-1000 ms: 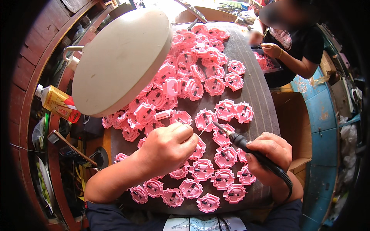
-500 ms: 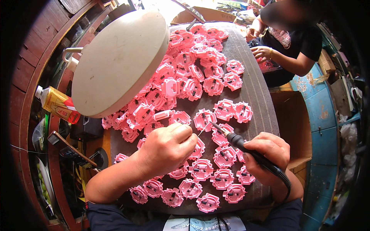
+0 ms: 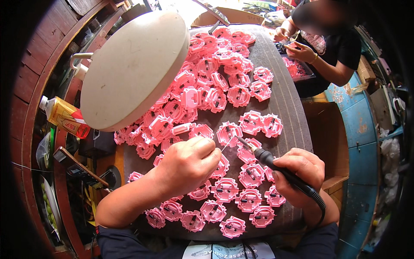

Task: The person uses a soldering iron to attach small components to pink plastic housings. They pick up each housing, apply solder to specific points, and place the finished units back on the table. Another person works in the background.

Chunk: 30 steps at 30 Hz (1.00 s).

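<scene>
My right hand grips the black handle of a soldering iron; its tip points up and left at a round pink plastic part with a notched rim. My left hand is closed in a pinch on a thin strand of solder wire, whose end runs toward the same part, near the iron's tip. I cannot tell whether wire and tip touch. Several similar pink parts with small dark components inside lie below and between my hands, such as one part in front.
A large off-white disc on an arm hangs over the left of the dark table. Behind it lies a heap of pink parts. At left are a yellow-red bottle and a phone. A co-worker's hands hold something small at right, beside a cardboard box.
My hands, the iron and the wire have hardly moved. The co-worker's hands have shifted up, and more of a container of small pink pieces now shows below them.
</scene>
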Each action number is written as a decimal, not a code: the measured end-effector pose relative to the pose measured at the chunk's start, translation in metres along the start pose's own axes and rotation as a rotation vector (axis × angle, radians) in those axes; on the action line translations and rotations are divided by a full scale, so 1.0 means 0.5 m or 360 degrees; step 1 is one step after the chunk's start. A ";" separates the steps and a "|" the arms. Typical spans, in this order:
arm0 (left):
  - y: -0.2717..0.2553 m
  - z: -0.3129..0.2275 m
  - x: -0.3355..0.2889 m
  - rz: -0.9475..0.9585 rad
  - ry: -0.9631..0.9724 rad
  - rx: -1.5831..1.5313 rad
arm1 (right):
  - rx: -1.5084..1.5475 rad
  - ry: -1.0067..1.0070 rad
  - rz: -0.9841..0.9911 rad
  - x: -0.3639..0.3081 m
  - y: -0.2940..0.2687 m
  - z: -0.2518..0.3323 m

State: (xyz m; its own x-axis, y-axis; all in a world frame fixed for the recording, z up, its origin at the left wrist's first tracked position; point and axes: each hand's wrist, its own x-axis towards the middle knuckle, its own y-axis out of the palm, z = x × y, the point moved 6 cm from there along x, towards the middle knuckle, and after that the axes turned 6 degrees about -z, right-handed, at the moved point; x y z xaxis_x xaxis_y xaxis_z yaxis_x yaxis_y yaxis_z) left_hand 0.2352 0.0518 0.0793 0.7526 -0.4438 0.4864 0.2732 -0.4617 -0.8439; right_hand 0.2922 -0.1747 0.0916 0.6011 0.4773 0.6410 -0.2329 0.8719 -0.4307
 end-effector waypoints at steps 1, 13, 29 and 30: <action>-0.003 0.000 0.000 -0.0006 0.0002 0.0005 | 0.0008 -0.0002 -0.0011 0.001 -0.001 0.001; 0.000 -0.001 -0.001 0.0017 0.0033 0.0014 | 0.0018 -0.0023 -0.0025 0.001 -0.003 0.002; -0.014 0.006 -0.013 0.0018 -0.0033 0.0058 | 0.0098 -0.0054 0.0006 0.003 0.008 0.001; -0.013 0.006 -0.014 0.0009 -0.0027 0.0054 | 0.0104 -0.0058 0.0018 0.003 0.010 0.000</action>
State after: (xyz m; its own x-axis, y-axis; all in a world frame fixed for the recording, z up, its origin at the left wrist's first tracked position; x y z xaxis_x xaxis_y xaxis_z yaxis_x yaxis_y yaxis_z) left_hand 0.2300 0.0599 0.0809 0.7641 -0.4330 0.4782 0.2891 -0.4328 -0.8539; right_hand 0.2920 -0.1698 0.0902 0.5701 0.4898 0.6596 -0.2896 0.8711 -0.3966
